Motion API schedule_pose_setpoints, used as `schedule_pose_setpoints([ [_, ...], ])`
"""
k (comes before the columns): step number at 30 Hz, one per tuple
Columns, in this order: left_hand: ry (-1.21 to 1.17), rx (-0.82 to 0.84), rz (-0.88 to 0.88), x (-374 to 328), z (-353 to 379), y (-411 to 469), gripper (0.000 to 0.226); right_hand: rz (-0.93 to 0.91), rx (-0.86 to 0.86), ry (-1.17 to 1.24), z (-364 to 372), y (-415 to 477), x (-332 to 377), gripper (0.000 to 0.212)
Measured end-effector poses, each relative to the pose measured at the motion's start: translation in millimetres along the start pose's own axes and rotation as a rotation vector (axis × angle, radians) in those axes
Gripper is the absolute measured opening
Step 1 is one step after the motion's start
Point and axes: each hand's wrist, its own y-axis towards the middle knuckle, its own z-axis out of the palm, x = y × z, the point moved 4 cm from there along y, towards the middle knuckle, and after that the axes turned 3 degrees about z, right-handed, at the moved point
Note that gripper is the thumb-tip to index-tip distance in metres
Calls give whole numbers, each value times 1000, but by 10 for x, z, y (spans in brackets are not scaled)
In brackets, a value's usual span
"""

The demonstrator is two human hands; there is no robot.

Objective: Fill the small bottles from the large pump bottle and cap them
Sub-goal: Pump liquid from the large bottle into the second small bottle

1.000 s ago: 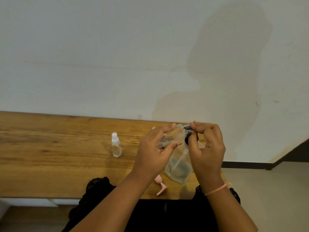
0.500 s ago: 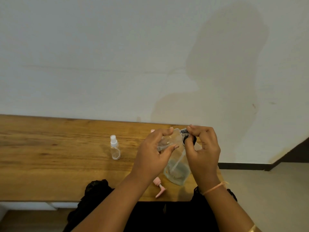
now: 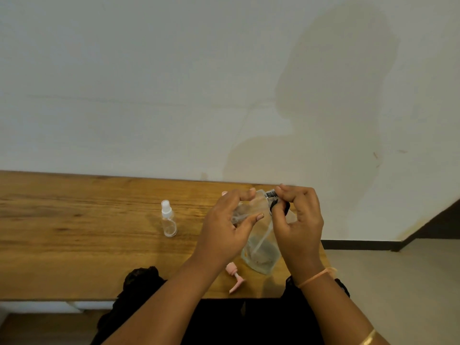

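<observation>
Over the right end of the wooden table the person holds a large clear bottle between both hands. It is tilted, its top toward the wall and its lower end down over the front right corner. I cannot tell from here whether that end touches the wood. A thin tube shows through its side.

The left hand has a closed grip on the bottle's upper part, with the fingers curled over the far side and the thumb across the near side. The right hand has its grip closed too, fingertips pinching the black cap at the bottle's top, just under a small barcode label.

A pink pump head lies on its side near the front edge, just beside the bottle's lower end and under the left wrist. A small spray bottle stands upright and capped in white near the middle of the table, to the left of the hands and apart from them.

A thin pink band circles the right wrist, and a gold bangle sits farther up that arm. Dark lacy cloth overlaps the front edge.
</observation>
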Motion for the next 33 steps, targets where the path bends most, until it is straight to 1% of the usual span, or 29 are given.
schedule_pose_setpoints([
  [4, -12, 13, -37, -16, 9, -4, 33, 6, -3, 31, -10, 3, -5, 16],
  [8, -97, -32, -76, -50, -22, -5, 42, 34, -11, 129, -31, 16, 53, 20],
  [11, -173, -53, -118, -53, -34, 11, 42, 28, 8, 154, -48, 59, 49, 20],
  [15, -230, -51, -160, -4, -19, 37, 39, 39, 10, 135, -36, 81, 17, 16],
  [22, -268, -7, -263, 35, 1, 41, 39, -8, 51, 70, -20, 39, -67, 21],
  [29, -292, -33, -220, -28, -38, 17, 42, -2, 30, 153, -72, 64, 33, 15],
  [33, -262, -25, -207, -20, -38, 47, 39, -6, 38, 132, -70, 87, 22, 16],
])
